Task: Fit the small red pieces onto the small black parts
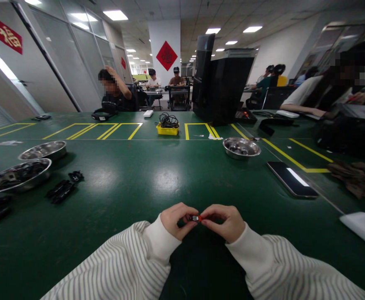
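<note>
My left hand (pixel 176 219) and my right hand (pixel 225 222) meet just above the green table (pixel 145 183) near its front edge. Both pinch one small part (pixel 196 218) between their fingertips; it looks metallic with an orange-red end. The part is too small to name. Both wrists come out of striped white sleeves.
Two steel bowls (pixel 20 173) with dark parts stand at the left, with loose black pieces (pixel 64 187) beside them. Another steel bowl (pixel 241 147) sits at centre right, a phone (pixel 291 178) to its right. A yellow tray of cables (pixel 167 126) and a black case (pixel 219 87) stand farther back. People sit beyond.
</note>
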The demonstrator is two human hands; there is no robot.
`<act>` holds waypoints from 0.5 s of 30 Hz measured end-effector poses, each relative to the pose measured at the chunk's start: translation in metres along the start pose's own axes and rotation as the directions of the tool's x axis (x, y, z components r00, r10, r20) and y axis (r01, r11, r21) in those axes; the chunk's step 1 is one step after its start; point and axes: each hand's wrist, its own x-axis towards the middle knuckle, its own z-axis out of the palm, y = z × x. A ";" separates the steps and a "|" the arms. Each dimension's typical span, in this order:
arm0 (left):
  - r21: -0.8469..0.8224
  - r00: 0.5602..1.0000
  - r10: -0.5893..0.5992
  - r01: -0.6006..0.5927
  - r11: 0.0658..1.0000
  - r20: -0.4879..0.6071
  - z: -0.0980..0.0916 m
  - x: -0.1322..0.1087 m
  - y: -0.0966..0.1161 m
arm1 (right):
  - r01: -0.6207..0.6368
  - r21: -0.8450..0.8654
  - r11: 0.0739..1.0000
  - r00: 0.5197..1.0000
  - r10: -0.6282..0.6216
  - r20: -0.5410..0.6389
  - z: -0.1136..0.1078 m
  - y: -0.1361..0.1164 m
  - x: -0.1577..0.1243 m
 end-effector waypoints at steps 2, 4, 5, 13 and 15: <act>0.008 0.999 0.051 -0.051 0.999 -0.003 0.000 0.000 0.000 | -0.001 -0.015 1.000 1.000 0.001 -0.009 0.001 0.001 0.000; 0.031 0.995 0.099 -0.099 0.995 0.005 0.002 0.000 0.000 | -0.015 -0.028 1.000 1.000 0.014 -0.024 0.002 0.002 0.000; 0.046 0.993 0.115 -0.115 0.992 0.009 0.003 -0.001 0.000 | -0.024 -0.032 0.999 0.999 0.023 -0.029 0.002 0.003 0.000; 0.224 0.993 0.030 -0.004 0.975 -0.112 -0.016 0.009 -0.040 | -0.099 0.005 0.995 0.995 0.099 -0.009 0.002 -0.004 0.001; 0.339 0.974 -0.077 0.147 0.929 -0.211 -0.040 0.015 -0.065 | -0.108 0.020 0.994 0.994 0.108 0.002 0.000 -0.005 0.001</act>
